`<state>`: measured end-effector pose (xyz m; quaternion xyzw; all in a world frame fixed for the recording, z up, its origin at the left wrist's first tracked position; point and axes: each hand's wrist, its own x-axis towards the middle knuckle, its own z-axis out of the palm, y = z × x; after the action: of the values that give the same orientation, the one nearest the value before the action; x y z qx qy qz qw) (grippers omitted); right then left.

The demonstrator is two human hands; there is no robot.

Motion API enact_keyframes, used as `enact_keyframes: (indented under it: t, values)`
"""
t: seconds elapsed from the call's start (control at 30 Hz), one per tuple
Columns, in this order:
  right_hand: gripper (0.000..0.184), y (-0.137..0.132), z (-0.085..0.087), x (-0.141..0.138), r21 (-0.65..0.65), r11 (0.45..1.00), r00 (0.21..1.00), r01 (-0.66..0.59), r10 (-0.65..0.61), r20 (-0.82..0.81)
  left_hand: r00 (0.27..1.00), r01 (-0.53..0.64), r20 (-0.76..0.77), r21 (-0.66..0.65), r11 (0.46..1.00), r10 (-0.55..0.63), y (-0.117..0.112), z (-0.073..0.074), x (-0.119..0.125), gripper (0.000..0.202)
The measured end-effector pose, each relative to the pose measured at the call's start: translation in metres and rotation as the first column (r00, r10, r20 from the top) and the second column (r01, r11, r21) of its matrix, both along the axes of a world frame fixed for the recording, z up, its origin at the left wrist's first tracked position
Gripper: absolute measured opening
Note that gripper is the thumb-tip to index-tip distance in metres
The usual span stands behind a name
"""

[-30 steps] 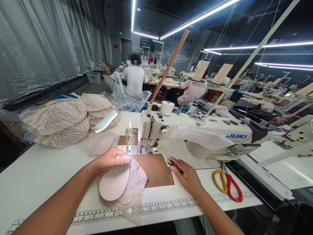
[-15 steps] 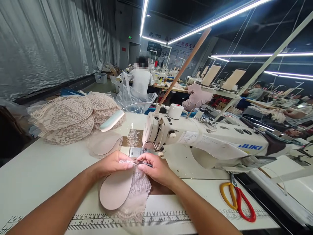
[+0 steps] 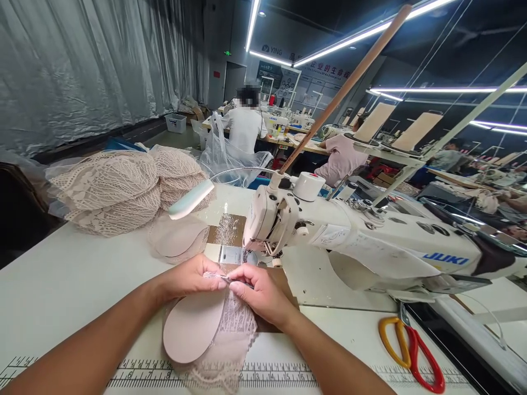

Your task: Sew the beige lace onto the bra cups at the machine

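Note:
A beige padded cup [image 3: 191, 329] with white lace [image 3: 234, 329] over it lies on the white table [image 3: 74, 291], just in front of the white sewing machine [image 3: 370, 241]. My left hand [image 3: 191, 276] is closed on the top edge of the lace and cup. My right hand [image 3: 259, 291] is closed in a pinch on small dark thread snips [image 3: 234, 282], their tip at the lace edge next to my left fingertips. Both hands meet just below the needle plate [image 3: 230, 255].
A pile of lace cups [image 3: 119, 186] fills the table's back left, with loose beige cups [image 3: 177, 241] beside it. Scissors with yellow and red handles [image 3: 411, 351] lie at the right. A lamp [image 3: 191, 198] hangs over the work. Other people sit at machines behind.
My right hand left the table at the right, came to the lace with the snips and now pinches closer to my left fingers. The view has shifted slightly.

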<state>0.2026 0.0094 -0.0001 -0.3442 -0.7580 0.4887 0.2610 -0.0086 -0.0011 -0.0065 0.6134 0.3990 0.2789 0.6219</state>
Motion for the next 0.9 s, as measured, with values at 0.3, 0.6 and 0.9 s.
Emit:
enact_keyframes:
  t: [0.3, 0.6, 0.9]
  values:
    - [0.015, 0.003, -0.006, 0.007, -0.002, 0.999, 0.999, -0.05, 0.05, 0.021, 0.998, 0.061, 0.011, -0.047, 0.997, -0.061, -0.001, -0.001, 0.0, 0.035]
    - [0.01, -0.003, -0.004, -0.006, 0.026, 1.0, 0.999, 0.018, -0.019, 0.032, 0.996, 0.084, -0.042, -0.014, 0.996, -0.084, -0.002, -0.003, 0.007, 0.047]
    - [0.025, -0.002, -0.008, -0.003, -0.105, 0.994, 0.999, 0.025, -0.021, 0.042, 0.982, 0.156, -0.111, 0.038, 0.987, -0.151, -0.002, 0.012, 0.0, 0.03]
